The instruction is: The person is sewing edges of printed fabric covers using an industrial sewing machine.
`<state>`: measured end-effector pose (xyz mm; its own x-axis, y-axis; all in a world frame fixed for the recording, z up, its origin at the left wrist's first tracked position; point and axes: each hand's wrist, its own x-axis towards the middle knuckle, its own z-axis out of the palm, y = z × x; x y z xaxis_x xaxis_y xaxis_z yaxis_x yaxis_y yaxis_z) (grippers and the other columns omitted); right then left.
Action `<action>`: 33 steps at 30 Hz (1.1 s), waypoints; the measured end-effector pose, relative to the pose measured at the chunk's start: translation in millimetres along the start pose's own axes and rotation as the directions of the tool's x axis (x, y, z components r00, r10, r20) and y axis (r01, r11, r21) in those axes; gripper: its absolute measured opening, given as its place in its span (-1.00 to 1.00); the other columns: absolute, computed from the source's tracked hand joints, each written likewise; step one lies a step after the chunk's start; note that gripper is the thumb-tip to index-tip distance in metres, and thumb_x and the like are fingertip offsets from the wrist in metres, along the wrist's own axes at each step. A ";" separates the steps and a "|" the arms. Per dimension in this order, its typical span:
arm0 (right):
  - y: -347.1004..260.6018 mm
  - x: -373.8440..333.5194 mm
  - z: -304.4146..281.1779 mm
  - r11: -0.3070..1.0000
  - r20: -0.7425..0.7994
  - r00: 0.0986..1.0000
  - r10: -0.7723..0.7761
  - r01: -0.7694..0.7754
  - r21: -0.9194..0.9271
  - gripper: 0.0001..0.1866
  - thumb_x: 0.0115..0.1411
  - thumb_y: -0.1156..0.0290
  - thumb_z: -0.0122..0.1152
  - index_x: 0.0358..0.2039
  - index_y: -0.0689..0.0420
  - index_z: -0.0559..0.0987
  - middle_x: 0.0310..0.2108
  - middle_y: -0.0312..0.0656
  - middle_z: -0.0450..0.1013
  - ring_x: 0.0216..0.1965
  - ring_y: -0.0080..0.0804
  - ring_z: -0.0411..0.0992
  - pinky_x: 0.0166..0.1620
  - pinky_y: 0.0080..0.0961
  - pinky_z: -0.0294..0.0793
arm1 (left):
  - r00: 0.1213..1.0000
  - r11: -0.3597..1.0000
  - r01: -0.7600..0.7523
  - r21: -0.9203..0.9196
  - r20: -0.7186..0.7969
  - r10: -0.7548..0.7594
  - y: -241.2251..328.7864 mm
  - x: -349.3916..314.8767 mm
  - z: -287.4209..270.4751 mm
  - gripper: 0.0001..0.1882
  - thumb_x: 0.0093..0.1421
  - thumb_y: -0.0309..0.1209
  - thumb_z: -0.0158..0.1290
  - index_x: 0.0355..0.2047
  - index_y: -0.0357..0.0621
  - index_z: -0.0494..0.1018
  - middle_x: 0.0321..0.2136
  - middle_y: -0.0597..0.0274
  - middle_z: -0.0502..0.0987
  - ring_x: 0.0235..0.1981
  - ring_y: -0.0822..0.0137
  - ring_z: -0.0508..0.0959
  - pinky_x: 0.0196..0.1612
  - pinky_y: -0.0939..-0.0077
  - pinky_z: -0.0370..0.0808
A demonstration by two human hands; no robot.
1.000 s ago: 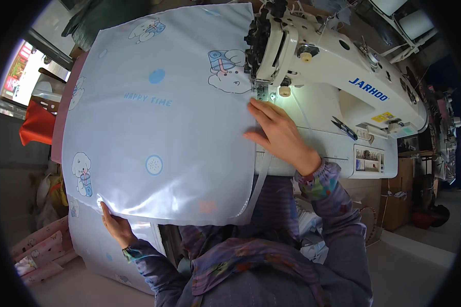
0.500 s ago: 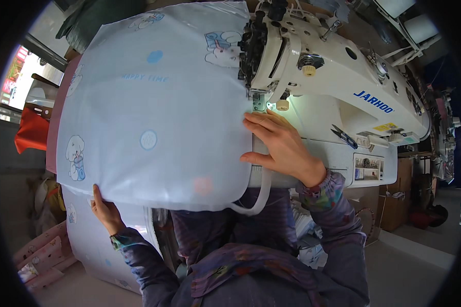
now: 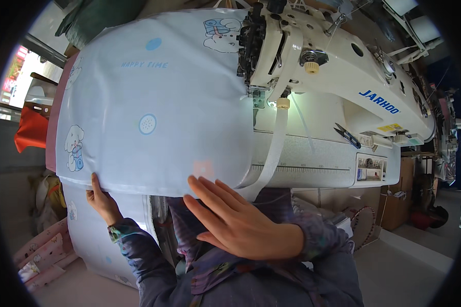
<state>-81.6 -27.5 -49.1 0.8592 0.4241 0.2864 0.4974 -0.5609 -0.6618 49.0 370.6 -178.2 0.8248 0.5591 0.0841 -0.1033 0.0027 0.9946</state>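
Observation:
A pale blue fabric sheet (image 3: 118, 102) with printed cartoon dogs lies across the machine bed, its right edge beneath the head of a white sewing machine (image 3: 322, 61). My left hand (image 3: 103, 204) pinches the sheet's near left edge, thumb on top and the other fingers mostly hidden under it. Over the near edge, my right hand (image 3: 246, 225) is open and empty, fingers stretched out toward the sheet; whether the fingertips touch it I cannot tell. A white binding strip (image 3: 276, 148) runs from near the needle area down to the sheet's near right corner.
Black thread snips (image 3: 347, 135) lie on the bed near a small compartment of bobbins (image 3: 371, 168). More pale blue fabric (image 3: 95, 240) hangs below at the left. Beyond it are pink printed rolls (image 3: 43, 256). A red cloth (image 3: 30, 130) hangs at the far left.
The sheet has shifted away from me along the machine, and my left hand has gone with it. My right hand has left the edge beside the needle and come back toward my body.

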 end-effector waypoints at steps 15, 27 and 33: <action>117.0 7.6 -2.3 0.856 -0.234 0.957 0.171 -0.262 -0.445 -0.13 0.22 -0.04 0.29 0.29 0.40 0.31 0.36 0.16 0.20 0.37 0.05 0.19 0.41 0.02 0.07 | 0.997 0.997 0.075 0.023 0.031 -0.076 8.3 32.2 2.2 -0.66 0.26 -0.39 0.23 -0.08 -0.45 0.54 -0.12 0.16 0.61 -0.16 0.40 0.55 -0.02 0.57 0.46; 107.2 9.4 -20.0 0.848 -0.164 0.971 0.171 -0.230 -0.478 -0.21 0.16 -0.16 0.30 0.25 0.11 0.44 0.33 0.00 0.24 0.35 -0.04 0.20 0.37 0.28 -0.01 | 0.946 0.634 -0.323 0.702 0.217 0.241 19.1 85.8 46.3 -0.56 0.21 -0.25 0.29 -0.36 -0.55 0.51 -0.50 0.13 0.56 -0.49 0.39 0.42 -0.39 0.39 0.41; 103.9 10.1 -20.1 0.830 -0.171 0.967 0.186 -0.248 -0.499 -0.23 0.15 -0.21 0.29 0.24 -0.01 0.47 0.32 -0.08 0.25 0.32 -0.05 0.21 0.34 0.35 -0.03 | 0.841 0.367 -0.506 0.781 0.351 0.412 19.8 91.4 67.7 -0.48 0.20 -0.16 0.27 -0.46 -0.52 0.45 -0.62 -0.17 0.48 -0.61 0.06 0.44 -0.43 0.23 0.43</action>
<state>-18.8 -95.7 -101.0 0.9444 0.1841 0.2724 0.2597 -0.9258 -0.2745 160.0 365.6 -146.7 0.8463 0.1798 0.5015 -0.0212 -0.9292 0.3689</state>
